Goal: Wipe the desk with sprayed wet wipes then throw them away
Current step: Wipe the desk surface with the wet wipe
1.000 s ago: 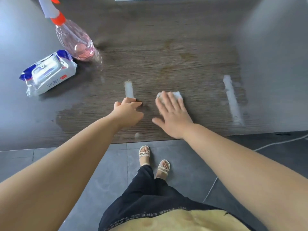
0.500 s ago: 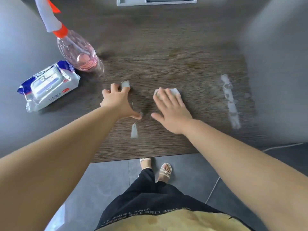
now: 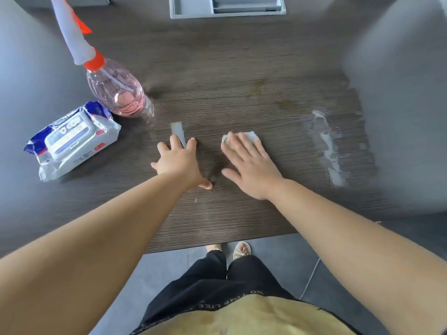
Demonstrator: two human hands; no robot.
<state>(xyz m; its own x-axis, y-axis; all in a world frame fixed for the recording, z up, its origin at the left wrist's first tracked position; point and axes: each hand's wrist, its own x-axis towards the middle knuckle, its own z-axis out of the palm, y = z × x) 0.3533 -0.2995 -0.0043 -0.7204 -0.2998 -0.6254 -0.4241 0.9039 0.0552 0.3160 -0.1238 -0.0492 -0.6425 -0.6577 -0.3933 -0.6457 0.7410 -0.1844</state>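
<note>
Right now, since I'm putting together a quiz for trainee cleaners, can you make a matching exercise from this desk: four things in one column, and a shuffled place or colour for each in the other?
Things:
1. spray bottle
2. pack of wet wipes
3. wet wipe
4. tray

Matches:
A. grey, at the far edge of the desk
B. pressed under the right hand
C. pink liquid inside
D. blue and white, far left

Pairs: 1-C, 2-D, 3-B, 4-A.
</note>
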